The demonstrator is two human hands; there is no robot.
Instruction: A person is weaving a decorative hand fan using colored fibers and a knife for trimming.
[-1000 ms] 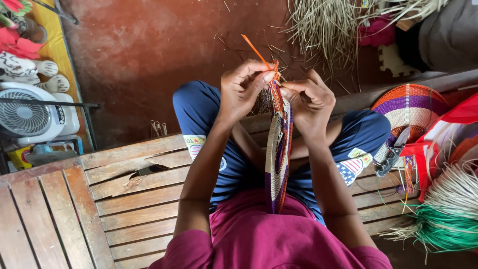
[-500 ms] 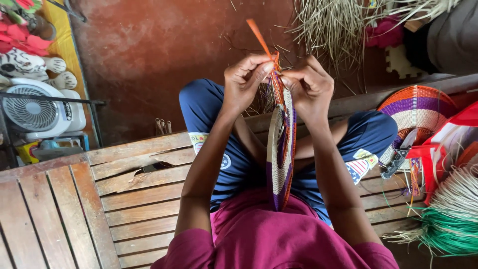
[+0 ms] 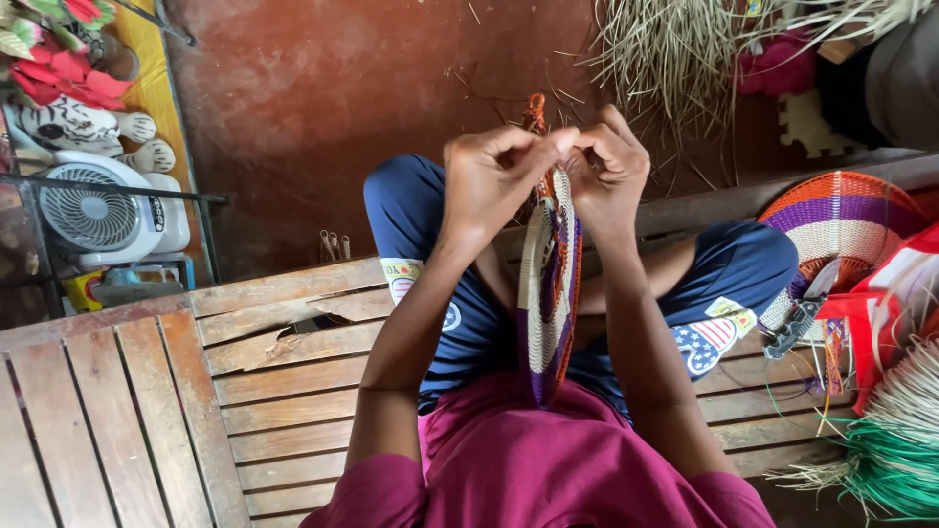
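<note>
Hands meet at the top rim of a round woven disc (image 3: 548,293), which stands on edge between the person's knees and shows coils of cream, purple and orange. From the centre of the view the left hand (image 3: 494,176) lies at about eleven o'clock, fingers pinched narrow on the rim of the disc, and the right hand (image 3: 608,171) lies at about one o'clock, its fingers likewise closed on the rim, so that the fingertips of both nearly touch. An orange strand (image 3: 535,110) sticks up just above the pinch, at twelve o'clock. The lower edge of the disc rests against the person's maroon shirt (image 3: 528,469) at six o'clock. The person sits cross-legged in blue trousers (image 3: 411,210) on a slatted wooden platform (image 3: 147,391) that fills the view from seven to nine o'clock. At three o'clock a finished woven basket (image 3: 836,220) in orange, purple and cream lies beside the right knee, with a bundle of green fibre (image 3: 895,460) at four o'clock. Dry pale straw (image 3: 665,44) is heaped on the red floor (image 3: 333,108) at one o'clock, well apart from the hands. A small white fan (image 3: 103,210) stands at nine o'clock, with a striped toy (image 3: 73,127) just above it.
</note>
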